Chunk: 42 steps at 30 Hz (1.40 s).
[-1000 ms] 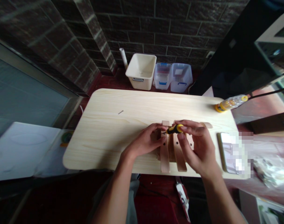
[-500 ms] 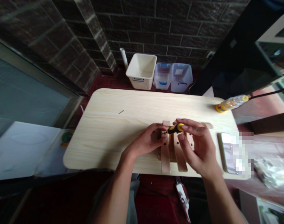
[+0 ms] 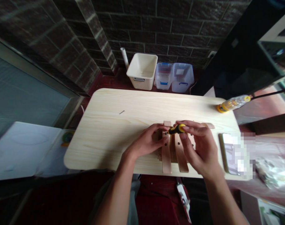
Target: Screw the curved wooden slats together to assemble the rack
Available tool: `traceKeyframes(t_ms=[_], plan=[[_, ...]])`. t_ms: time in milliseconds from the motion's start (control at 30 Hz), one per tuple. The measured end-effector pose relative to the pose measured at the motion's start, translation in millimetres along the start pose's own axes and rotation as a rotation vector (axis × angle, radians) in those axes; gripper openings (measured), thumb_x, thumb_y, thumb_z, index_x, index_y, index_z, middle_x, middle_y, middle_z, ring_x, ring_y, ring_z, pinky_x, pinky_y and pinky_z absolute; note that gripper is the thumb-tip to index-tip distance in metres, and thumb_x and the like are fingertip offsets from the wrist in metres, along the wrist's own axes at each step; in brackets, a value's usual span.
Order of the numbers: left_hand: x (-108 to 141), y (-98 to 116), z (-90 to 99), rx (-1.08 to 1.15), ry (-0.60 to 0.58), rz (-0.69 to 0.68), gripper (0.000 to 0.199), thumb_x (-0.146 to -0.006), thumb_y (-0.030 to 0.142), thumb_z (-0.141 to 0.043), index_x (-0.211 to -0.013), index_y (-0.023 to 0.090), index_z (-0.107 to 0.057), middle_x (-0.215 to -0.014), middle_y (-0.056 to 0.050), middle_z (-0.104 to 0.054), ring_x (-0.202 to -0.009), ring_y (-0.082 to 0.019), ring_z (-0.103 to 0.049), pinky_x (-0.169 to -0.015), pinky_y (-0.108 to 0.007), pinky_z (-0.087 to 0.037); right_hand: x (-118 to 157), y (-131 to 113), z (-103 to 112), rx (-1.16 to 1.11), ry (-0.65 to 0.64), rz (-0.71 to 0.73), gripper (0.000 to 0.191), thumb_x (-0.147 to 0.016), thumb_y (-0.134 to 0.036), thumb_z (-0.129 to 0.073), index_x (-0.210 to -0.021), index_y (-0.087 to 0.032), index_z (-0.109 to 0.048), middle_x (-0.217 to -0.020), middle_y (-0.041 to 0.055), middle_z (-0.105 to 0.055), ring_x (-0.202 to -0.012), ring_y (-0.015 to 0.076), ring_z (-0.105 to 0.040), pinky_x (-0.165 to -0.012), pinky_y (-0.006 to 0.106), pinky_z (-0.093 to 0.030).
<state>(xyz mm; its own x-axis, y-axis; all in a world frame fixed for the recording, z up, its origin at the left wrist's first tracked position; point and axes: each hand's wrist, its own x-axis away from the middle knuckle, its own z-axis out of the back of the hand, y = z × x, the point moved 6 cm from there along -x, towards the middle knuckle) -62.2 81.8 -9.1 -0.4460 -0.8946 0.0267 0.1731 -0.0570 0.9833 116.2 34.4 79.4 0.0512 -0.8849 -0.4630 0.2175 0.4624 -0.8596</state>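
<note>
My right hand (image 3: pixel 200 145) grips the yellow end of a black and yellow screwdriver (image 3: pixel 176 129) between thumb and fingers. The screwdriver slants left, its tip at a dark screw near the top of the left wooden slat (image 3: pixel 166 159). My left hand (image 3: pixel 148 140) is closed around that slat's upper part, fingers above and thumb at its side. A second wooden slat (image 3: pixel 182 161) lies to the right, with a dark screw or hole in it. Both slats rest across a wooden piece that is mostly hidden. More wood is partly covered by my right hand.
A thin dark bit or screw (image 3: pixel 122 112) lies on the pale table (image 3: pixel 105 134). A clear and yellow bottle-shaped case (image 3: pixel 233 103) lies at the far right corner, a phone (image 3: pixel 229 153) near the right edge. A cream bin (image 3: pixel 142 76) and clear boxes (image 3: pixel 182 78) stand behind the table.
My right thumb has shifted slightly on the screwdriver handle, up toward the fingers. The left hand and the slats stay in place.
</note>
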Motion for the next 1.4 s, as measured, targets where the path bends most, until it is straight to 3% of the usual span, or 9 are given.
traceKeyframes(t_ms=[633, 1033, 1167, 1300, 1400], plan=[[1, -2, -2.2, -0.037, 0.007, -0.008, 0.036, -0.096, 0.035, -0.078, -0.128, 0.023, -0.069, -0.132, -0.011, -0.077, -0.122, -0.027, -0.074, -0.115, -0.045, -0.055, 0, 1, -1, 0.004, 0.006, -0.015, 0.032, -0.104, -0.012, -0.066, -0.129, -0.031, -0.066, -0.137, 0.0083, -0.07, -0.134, 0.0294, -0.071, -0.109, 0.055, -0.061], [2, -10, -7.3, -0.014, -0.022, -0.013, 0.039, -0.097, 0.041, -0.077, -0.13, 0.023, -0.067, -0.133, -0.011, -0.075, -0.114, -0.025, -0.076, -0.101, -0.04, -0.063, 2, 3, 4, 0.06, 0.032, 0.034, 0.024, -0.109, -0.02, -0.062, -0.13, -0.031, -0.065, -0.139, 0.0104, -0.07, -0.134, 0.0284, -0.071, -0.109, 0.054, -0.063], [2, -14, -10.8, 0.075, -0.001, -0.012, 0.042, -0.095, 0.044, -0.077, -0.129, 0.022, -0.066, -0.13, -0.011, -0.075, -0.105, -0.024, -0.077, -0.092, -0.038, -0.065, 0, -6, 3, 0.114, 0.027, 0.089, 0.023, -0.109, -0.019, -0.061, -0.129, -0.029, -0.064, -0.138, 0.0115, -0.072, -0.133, 0.0268, -0.072, -0.106, 0.05, -0.064], [5, -15, -12.1, 0.076, 0.029, -0.012, 0.044, -0.095, 0.043, -0.076, -0.132, 0.021, -0.065, -0.14, -0.013, -0.071, -0.118, -0.027, -0.075, -0.102, -0.042, -0.063, -5, -26, -1, 0.277, -0.047, 0.147, 0.014, -0.109, -0.022, -0.059, -0.123, -0.025, -0.062, -0.13, 0.0127, -0.077, -0.123, 0.025, -0.076, -0.1, 0.045, -0.065], [7, -14, -12.2, 0.055, 0.038, -0.009, 0.044, -0.095, 0.042, -0.074, -0.132, 0.021, -0.064, -0.136, -0.014, -0.074, -0.12, -0.029, -0.075, -0.105, -0.045, -0.062, -12, -39, -5, 0.346, -0.149, 0.143, 0.015, -0.109, -0.024, -0.059, -0.123, -0.023, -0.063, -0.126, 0.0118, -0.078, -0.11, 0.0233, -0.079, -0.092, 0.04, -0.065]])
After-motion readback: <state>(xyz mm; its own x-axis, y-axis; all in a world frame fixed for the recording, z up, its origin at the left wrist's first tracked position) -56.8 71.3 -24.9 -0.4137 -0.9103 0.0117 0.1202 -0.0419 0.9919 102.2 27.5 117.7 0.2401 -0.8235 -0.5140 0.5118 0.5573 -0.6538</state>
